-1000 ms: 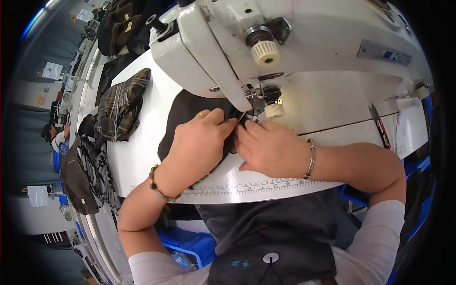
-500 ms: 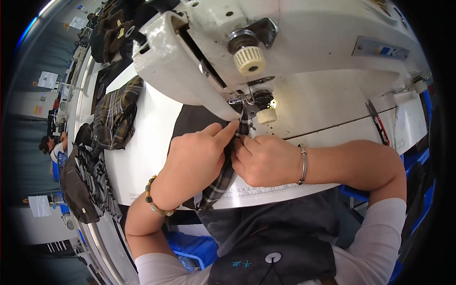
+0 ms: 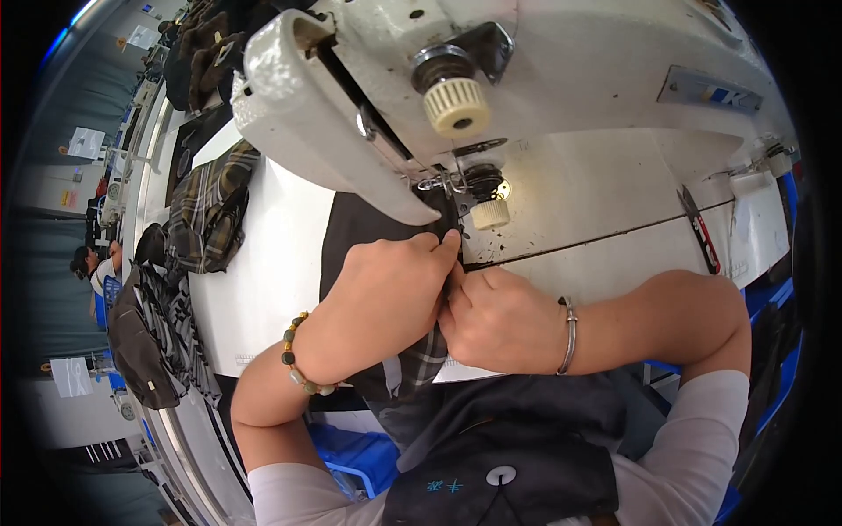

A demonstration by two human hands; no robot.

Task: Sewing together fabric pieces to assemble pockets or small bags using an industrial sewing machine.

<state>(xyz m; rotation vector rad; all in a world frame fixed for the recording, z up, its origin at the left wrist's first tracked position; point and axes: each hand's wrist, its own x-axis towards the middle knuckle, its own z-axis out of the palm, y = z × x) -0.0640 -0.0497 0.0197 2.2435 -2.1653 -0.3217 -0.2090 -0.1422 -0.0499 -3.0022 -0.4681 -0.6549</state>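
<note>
A white industrial sewing machine (image 3: 596, 61) stands over a dark fabric piece (image 3: 351, 219), whose hanging near part shows grey plaid. My left hand (image 3: 386, 298) lies over this fabric just below the presser foot (image 3: 447, 184), forefinger and thumb closed on its right edge. My right hand (image 3: 495, 320) is just right of it, fingers curled and closed on the same edge; the fingertips are partly hidden under the fabric and left hand. Red-handled snips (image 3: 706, 241) lie at the right of the table.
A folded plaid garment (image 3: 210, 210) and piled dark garments (image 3: 140, 342) are at the left. More dark pieces (image 3: 197, 61) lie behind them. A blue bin (image 3: 355, 451) is below the table edge. A co-worker (image 3: 96, 267) sits at a machine in the far left background.
Both my hands have come toward me, down the frame, drawing the fabric with them. More of the plaid part now hangs over the near table edge.
</note>
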